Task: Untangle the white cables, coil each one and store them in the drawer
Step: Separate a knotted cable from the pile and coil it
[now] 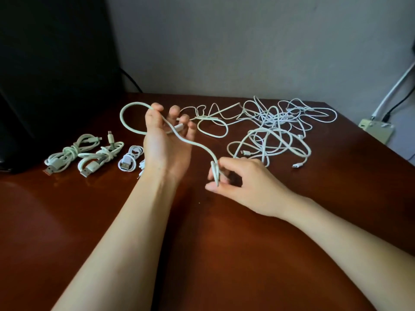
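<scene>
Two hands, apart, both gripping one smooth white cable (195, 144). Our left hand (167, 144), raised with the palm toward us, curls its fingers round the cord, which arcs out leftward in a rounded loop. Our right hand (240, 185), lower and near the tabletop (202, 254), pinches a folded stretch of it. Behind, we note a loose tangle (276, 129) of thin white cables on glossy reddish-brown wood. Three coiled bundles (104, 153), wrapped round their middles with USB plugs showing, lie in a row left of our left wrist.
</scene>
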A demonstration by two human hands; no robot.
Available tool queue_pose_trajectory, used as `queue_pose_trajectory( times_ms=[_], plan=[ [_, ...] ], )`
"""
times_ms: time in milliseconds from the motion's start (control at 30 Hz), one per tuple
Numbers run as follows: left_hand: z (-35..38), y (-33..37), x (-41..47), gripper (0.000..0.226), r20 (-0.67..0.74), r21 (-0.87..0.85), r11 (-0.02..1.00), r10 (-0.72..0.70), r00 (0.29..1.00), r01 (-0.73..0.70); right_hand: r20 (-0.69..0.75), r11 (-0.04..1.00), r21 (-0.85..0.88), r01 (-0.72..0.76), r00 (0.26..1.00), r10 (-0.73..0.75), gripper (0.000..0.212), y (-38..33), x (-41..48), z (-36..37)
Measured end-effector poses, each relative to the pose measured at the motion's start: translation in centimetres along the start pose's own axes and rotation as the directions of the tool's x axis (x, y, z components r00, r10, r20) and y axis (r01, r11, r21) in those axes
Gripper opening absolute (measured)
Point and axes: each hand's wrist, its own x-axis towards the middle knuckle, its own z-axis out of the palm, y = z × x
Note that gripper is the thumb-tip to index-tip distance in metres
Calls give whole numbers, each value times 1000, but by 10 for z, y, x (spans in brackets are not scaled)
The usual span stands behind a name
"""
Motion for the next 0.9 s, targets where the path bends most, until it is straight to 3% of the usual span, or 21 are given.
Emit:
queue_pose_trajectory(
  times_ms=[133,233,300,400,500,600,667,767,900],
  plan=[
    [4,-5,-1,26,18,138,989,51,999,-53,-297,998,-51,27,954,-41,50,-1,2,2],
    [5,-8,-3,27,52,248,964,88,995,-98,-348,999,14,35,937,-28,60,-5,1,-2],
    [5,-8,-3,26,75,284,952,100,992,-117,-295,990,142,7,955,36,58,-7,1,-4],
    [5,-8,-3,26,91,302,944,112,990,-135,-70,894,433,-116,984,161,65,-11,4,-8],
    [5,-9,-4,26,95,317,937,120,988,-145,150,725,634,-269,963,225,73,-17,4,-14],
    [6,-10,-5,28,108,348,923,134,985,-164,246,489,802,-344,935,254,70,-17,6,-19],
    [7,-11,-5,28,125,409,888,173,977,-210,280,400,839,-367,924,262,68,-14,8,-24],
    [9,-9,-4,27,129,476,839,230,965,-263,273,477,768,-427,892,359,52,-12,8,-35],
    [6,-5,-2,29,58,499,833,243,968,-239,-88,796,522,-307,909,408,16,-10,6,-43]
  ],
)
